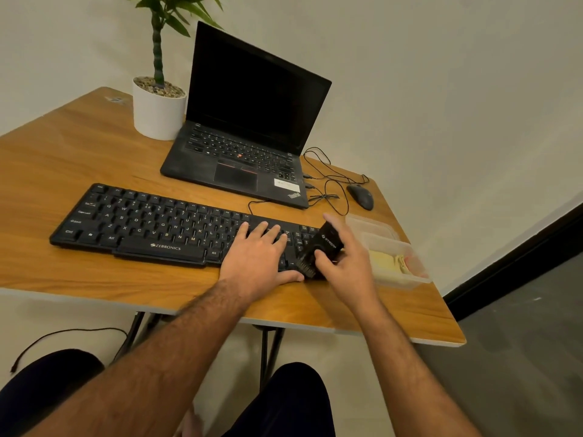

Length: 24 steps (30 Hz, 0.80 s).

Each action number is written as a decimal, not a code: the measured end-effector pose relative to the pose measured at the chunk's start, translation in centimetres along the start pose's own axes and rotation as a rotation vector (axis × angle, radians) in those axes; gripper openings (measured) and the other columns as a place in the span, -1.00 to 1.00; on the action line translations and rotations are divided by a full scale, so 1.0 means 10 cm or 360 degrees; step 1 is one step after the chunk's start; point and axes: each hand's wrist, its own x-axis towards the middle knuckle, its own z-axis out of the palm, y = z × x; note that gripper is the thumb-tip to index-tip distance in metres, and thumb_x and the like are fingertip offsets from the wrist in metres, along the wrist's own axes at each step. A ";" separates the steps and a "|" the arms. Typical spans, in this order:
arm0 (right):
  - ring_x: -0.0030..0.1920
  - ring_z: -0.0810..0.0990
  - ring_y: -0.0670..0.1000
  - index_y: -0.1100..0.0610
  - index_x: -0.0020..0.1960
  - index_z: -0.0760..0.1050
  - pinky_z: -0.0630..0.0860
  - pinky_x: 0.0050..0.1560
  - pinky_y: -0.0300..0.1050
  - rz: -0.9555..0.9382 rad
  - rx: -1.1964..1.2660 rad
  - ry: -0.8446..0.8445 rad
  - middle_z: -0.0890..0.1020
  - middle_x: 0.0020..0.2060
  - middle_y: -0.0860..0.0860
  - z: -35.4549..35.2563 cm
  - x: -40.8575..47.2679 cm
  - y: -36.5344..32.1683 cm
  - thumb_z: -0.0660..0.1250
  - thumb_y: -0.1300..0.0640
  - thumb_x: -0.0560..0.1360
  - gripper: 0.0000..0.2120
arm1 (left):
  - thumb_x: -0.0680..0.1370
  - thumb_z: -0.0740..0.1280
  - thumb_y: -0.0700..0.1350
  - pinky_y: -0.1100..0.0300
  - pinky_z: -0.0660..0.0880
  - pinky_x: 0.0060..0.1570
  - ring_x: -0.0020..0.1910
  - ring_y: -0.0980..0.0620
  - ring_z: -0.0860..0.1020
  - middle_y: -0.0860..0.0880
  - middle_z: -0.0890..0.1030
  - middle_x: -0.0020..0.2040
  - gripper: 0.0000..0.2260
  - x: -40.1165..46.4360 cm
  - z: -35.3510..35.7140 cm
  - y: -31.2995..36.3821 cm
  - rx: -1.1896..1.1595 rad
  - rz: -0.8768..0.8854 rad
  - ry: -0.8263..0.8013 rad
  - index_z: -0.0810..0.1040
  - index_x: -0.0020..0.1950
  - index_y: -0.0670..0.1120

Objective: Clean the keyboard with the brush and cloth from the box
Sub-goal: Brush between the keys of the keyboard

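Matt plastic keyboard (151, 225), wood-grain table (79, 152)

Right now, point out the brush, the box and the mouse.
brush (318, 252), head view, on its black body.
box (410, 280), head view, on its clear near wall.
mouse (361, 196), head view, on its back.

Dim, warm, even lighting with soft shadows. Wide-angle distortion bends the table (79, 159) edges and wall lines toward the frame borders. Slight softness at lower frame.
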 end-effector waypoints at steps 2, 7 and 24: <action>0.18 0.53 -0.11 -0.19 0.48 0.28 0.59 0.16 0.01 0.0016 -0.0294 0.0149 0.54 0.20 -0.14 -0.01 0.08 0.08 0.38 0.17 0.50 -0.37 | 0.49 0.00 0.52 -0.17 -0.07 0.56 0.61 -0.06 0.03 -0.02 0.11 0.63 -0.14 0.01 0.00 0.00 0.0003 0.0006 -0.0012 0.11 0.62 0.00; 0.19 0.53 -0.08 -0.25 0.48 0.23 0.60 0.13 -0.05 0.0198 -0.0215 0.0260 0.53 0.25 -0.04 0.05 0.41 0.07 0.36 0.15 0.53 -0.37 | 0.48 -0.01 0.53 -0.16 -0.07 0.57 0.61 -0.06 0.02 -0.02 0.11 0.63 -0.14 0.00 0.01 0.00 -0.0003 0.0002 -0.0001 0.11 0.62 0.02; 0.21 0.55 -0.02 -0.24 0.48 0.21 0.58 0.15 -0.08 0.0305 -0.0204 0.0212 0.55 0.25 0.01 0.11 0.75 0.22 0.32 0.21 0.57 -0.38 | 0.47 -0.04 0.54 -0.14 -0.09 0.57 0.61 -0.03 0.02 0.00 0.12 0.63 -0.13 0.01 0.03 0.00 -0.0010 -0.0010 0.0025 0.12 0.62 0.02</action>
